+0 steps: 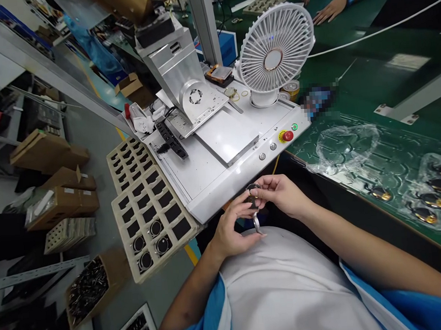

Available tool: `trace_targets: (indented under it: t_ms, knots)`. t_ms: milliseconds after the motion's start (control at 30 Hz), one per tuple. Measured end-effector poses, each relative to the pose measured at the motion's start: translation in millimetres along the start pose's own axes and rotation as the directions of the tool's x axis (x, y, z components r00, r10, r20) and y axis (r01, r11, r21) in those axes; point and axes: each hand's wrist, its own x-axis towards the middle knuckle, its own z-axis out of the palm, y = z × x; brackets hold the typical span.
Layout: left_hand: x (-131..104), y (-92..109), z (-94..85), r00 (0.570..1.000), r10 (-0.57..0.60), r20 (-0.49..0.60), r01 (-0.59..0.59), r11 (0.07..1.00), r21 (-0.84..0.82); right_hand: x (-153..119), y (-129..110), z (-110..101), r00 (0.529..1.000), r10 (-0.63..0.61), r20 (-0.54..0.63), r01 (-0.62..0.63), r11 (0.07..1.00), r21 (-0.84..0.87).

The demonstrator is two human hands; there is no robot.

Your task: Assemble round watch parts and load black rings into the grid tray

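Both my hands meet in front of my stomach, just below the front edge of the white machine [239,170]. My left hand [233,228] is curled around a small dark round piece [253,188] with a silvery curved part [256,223] below it. The fingertips of my right hand [281,194] pinch the upper side of that round piece. Fingers cover much of it, so its details are hard to make out. To the left, a beige tray [127,256] holds several round black pieces with metal rims [162,245] in its nearer slots.
On the machine stand a white fan [274,59], a metal fixture [192,95] and a red button [287,136]. Clear plastic trays [354,170] with round pieces lie at right. Cartons [65,200] stand at left. Another person's hands [332,9] rest on the far green table.
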Motion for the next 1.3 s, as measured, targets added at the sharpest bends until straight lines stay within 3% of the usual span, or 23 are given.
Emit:
trace_targets:
  t_ms: [200, 300, 400, 533, 700, 833, 1300]
  knots:
    - [4, -9, -3.6, 0.950, -0.124, -0.288, 0.011, 0.932, -0.363, -7, -2, 10, 0.990, 0.128, 0.051, -0.129, 0.991, 0.025]
    - [5, -14, -3.2, 0.921, -0.208, -0.328, 0.051, 0.903, -0.427, -11, 0, 24, 0.976, 0.205, 0.069, -0.210, 0.975, 0.070]
    - [3, -18, 0.1, 0.927, -0.208, -0.311, 0.041, 0.882, -0.469, -15, 1, 39, 0.978, 0.207, 0.033, -0.210, 0.966, 0.151]
    - [1, -21, 2.6, 0.941, -0.130, -0.313, -0.031, 0.886, -0.462, -18, -2, 52, 0.992, 0.120, -0.045, -0.114, 0.985, 0.129]
    - [1, -25, 1.3, 0.938, -0.049, -0.343, -0.107, 0.901, -0.421, -18, -2, 55, 0.996, 0.066, -0.055, -0.066, 0.998, 0.008]
    - [0, -28, 0.7, 0.931, -0.080, -0.355, -0.076, 0.911, -0.405, -18, -1, 54, 0.997, 0.057, -0.045, -0.059, 0.997, -0.040]
    - [-3, -34, 5.8, 0.903, -0.060, -0.426, -0.078, 0.951, -0.298, -11, 4, 52, 0.992, 0.126, -0.010, -0.124, 0.986, 0.109]
